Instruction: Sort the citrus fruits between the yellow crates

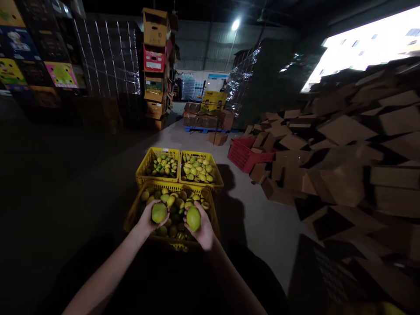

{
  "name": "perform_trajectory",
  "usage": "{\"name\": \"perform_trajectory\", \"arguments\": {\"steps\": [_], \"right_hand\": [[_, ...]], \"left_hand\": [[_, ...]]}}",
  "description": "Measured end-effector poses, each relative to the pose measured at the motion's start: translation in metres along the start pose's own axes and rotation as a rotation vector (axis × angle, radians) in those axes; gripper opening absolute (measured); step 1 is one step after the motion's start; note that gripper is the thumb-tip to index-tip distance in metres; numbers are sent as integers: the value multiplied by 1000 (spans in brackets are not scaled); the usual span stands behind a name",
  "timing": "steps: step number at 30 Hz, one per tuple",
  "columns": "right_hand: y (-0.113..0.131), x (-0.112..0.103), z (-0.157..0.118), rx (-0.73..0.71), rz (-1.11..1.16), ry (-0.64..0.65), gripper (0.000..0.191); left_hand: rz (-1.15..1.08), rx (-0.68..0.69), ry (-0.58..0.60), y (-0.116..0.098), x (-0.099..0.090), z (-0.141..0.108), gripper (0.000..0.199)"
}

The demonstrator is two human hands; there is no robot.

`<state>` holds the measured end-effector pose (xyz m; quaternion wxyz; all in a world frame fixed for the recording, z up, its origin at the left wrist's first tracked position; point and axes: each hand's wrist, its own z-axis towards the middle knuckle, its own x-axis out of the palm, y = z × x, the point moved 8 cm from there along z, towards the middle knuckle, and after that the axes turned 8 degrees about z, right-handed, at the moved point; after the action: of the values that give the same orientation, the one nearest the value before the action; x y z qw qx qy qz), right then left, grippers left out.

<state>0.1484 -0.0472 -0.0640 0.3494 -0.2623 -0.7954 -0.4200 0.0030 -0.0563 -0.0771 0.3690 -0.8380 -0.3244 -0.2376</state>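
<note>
Two green fruits in hand above a yellow crate

In the lower middle of the frame, the left hand (pixel 147 221) is closed around a rounded green fruit (pixel 159 213), its fingertips showing along the lower right edge of the fruit. Just to the right in the frame, the right hand (pixel 204 229) grips a yellow-green fruit (pixel 193 218), longer in shape, with its fingers around the sides. The two hands are apart from each other, and so are the two fruits.

Both fruits are in front of the near crate (pixel 214 216), a yellow one with slotted walls, holding a mix of green and yellowish fruits, many in shadow. Behind it, at the centre of the frame, two more yellow crates stand side by side: the back left crate (pixel 157 179) holds green and yellow fruits, and the back right crate (pixel 215 173) holds paler, yellow-green ones.

Right of centre, a red crate (pixel 243 155) sits tilted against a large heap of cardboard boxes (pixel 346 131) that fills the right side. In the upper middle, a tall stack of cartons (pixel 154 83) rises beside a plastic-wrapped load (pixel 108 61). Farther back, a yellow box (pixel 213 101) tops brown cartons on a blue pallet (pixel 206 129), below a bright lamp (pixel 235 24).
</note>
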Motion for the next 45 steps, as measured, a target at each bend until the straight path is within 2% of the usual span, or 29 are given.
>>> {"name": "perform_trajectory", "arguments": {"steps": [3, 6, 8, 13, 17, 20, 23, 25, 29, 32, 37, 41, 43, 45], "right_hand": [[4, -16, -6, 4, -55, -61, 23], [11, -23, -11, -16, -76, -28, 18], [15, -20, -14, -39, -59, 29, 18], [20, 1, -14, -63, -64, 95, 17], [24, 21, -7, -81, -105, 48, 17], [28, 38, -2, -78, -92, 25, 26], [37, 58, 1, -143, -62, 83, 31], [43, 64, 5, -191, -51, 82, 32], [48, 61, 15, -223, -90, 4, 34], [48, 58, 20, -222, -153, -17, 37], [49, 51, 17, -239, -214, -42, 41], [54, 48, 11, -283, -197, -3, 44], [62, 48, 7, -366, -190, 15, 44], [74, 46, 1, -508, -184, -5, 45]], "left_hand": [[-60, 33, -41, -6, -9, -9, 16], [-131, 84, -28, -12, -10, -20, 31], [-188, 120, -9, -17, -5, -27, 38], [-242, 101, 140, -22, 20, -31, 42], [-115, 92, 144, -22, 31, -27, 47], [-25, 91, 168, -20, 41, -23, 57], [16, 151, 215, -25, 52, -20, 66], [28, 218, 217, -30, 58, -18, 69], [15, 339, 150, -40, 64, -13, 65], [-17, 386, 144, -43, 71, -11, 60], [-29, 389, 147, -38, 81, -4, 59], [7, 349, 190, -24, 92, 5, 63], [9, 364, 201, -21, 96, 8, 50], [-5, 458, 178, -25, 96, 7, 25]]}}
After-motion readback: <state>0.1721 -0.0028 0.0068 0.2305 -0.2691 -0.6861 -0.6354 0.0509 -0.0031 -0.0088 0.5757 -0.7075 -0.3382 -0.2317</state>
